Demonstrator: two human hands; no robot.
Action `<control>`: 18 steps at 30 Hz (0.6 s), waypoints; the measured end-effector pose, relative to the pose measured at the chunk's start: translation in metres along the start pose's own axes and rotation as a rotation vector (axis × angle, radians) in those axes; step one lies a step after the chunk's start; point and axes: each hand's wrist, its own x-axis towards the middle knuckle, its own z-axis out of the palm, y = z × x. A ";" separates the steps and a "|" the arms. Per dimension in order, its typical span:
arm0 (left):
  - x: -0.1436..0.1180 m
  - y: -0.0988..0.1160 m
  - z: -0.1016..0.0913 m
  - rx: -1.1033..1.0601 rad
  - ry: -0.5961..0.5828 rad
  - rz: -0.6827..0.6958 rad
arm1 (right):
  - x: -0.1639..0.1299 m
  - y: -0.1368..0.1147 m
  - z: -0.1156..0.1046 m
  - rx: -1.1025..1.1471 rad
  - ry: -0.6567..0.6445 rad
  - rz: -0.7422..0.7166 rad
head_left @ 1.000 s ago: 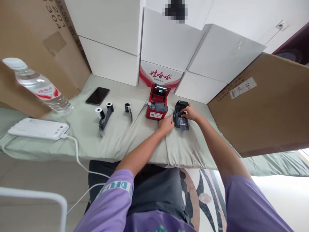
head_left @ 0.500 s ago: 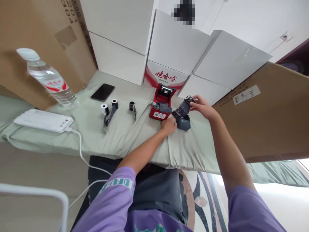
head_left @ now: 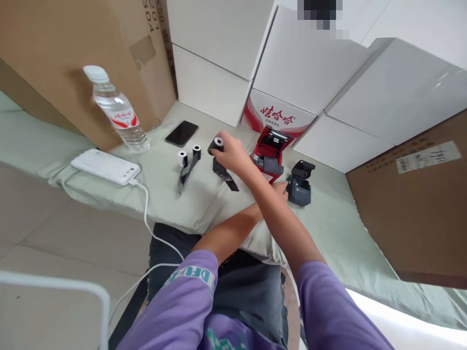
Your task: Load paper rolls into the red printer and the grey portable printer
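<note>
My right hand reaches across my left arm, its fingers closed on a roll of dark-coated paper with a white end. Below that hand hangs a crumpled dark strip; which roll it belongs to I cannot tell. My left hand has its fingers closed against the left side of a small dark printer with its lid raised; my right forearm partly covers this hand. Behind it stands a red printer, lid up, with a dark piece at its front. To the left sit a white-ended roll and a second roll with a dark tail.
A phone, a water bottle and a white power bank with a cable are on the left of the green cloth. White boxes line the back; cardboard cartons flank both sides.
My right hand has carried the roll from above the dark printer leftward, crossing over my left arm. The dark printer's compartment now shows no roll. My left hand stays beside it. The view has shifted.
</note>
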 end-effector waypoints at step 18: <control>-0.002 0.000 0.004 -0.023 0.055 0.070 | 0.075 -0.026 0.044 -0.301 -0.183 0.049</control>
